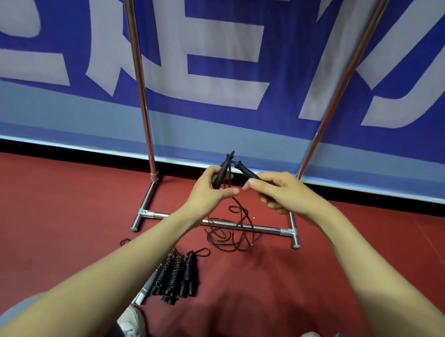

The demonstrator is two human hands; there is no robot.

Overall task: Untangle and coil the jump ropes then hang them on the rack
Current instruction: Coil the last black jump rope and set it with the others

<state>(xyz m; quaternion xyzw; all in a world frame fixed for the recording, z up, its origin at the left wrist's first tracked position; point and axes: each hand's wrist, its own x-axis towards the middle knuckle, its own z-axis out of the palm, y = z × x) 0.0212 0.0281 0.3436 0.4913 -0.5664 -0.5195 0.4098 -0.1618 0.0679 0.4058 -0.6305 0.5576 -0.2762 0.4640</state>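
Observation:
My left hand grips one black jump rope handle, held upright. My right hand grips the other black handle, tilted toward the first so the two tips nearly meet. The thin dark rope hangs from the handles and lies in loose, tangled loops on the red floor, crossing the rack's low bar. The chrome rack stands just beyond my hands, with two uprights rising out of view. Several coiled black ropes lie bundled on the floor near my feet.
A blue and white banner covers the wall behind the rack. The floor is red matting. My two white shoes are at the bottom edge. A small dark loop lies on the floor left of the bundles.

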